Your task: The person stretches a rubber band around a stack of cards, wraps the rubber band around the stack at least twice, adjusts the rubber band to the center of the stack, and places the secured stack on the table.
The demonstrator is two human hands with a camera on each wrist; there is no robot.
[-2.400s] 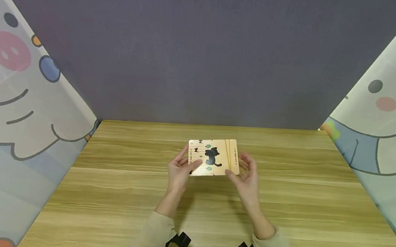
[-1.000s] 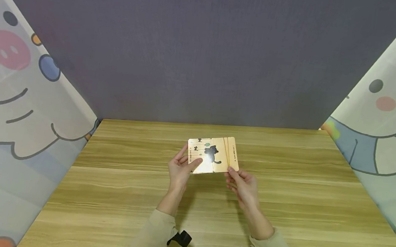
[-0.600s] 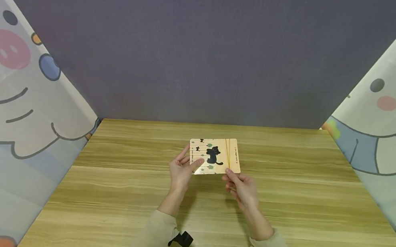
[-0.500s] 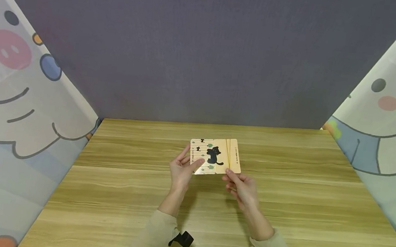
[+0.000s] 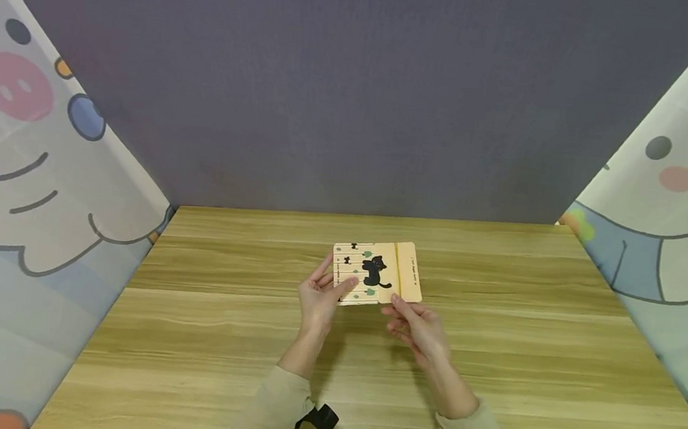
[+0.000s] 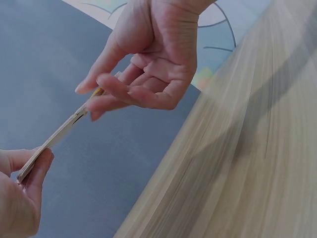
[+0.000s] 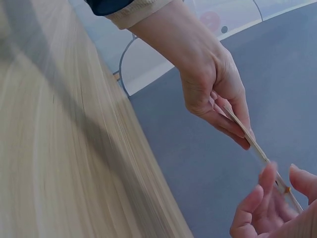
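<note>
Head view: holds a card (image 5: 389,268) up in the air over the wooden bench (image 5: 212,333), cream with a black cat (image 5: 372,272) on its face. Pinches the left end with the left hand (image 5: 317,299), thumb on top and fingers underneath, likely to make that end nice and steady. Pinches the near edge with the right hand (image 5: 426,331), close to the right end, just where a yellow band (image 5: 399,269) goes across. Likely takes this grip to be right by the band. Cannot tell whether the same pinch catches a bit of band too. Lets the other right fingers bend loosely below the edge.

Left wrist view: shows the card from the side, thin and slanted, touching both hands and well off the bench. Perhaps lifted this way to give the fingers room underneath.

Right wrist view: shows the right thumb on one side and the right fingers on the other, a bit blurry. Perhaps tipped up to make the cat easy to see. Wears pale sleeves (image 5: 273,410), with a small black block (image 5: 326,420) by each cuff.
</note>
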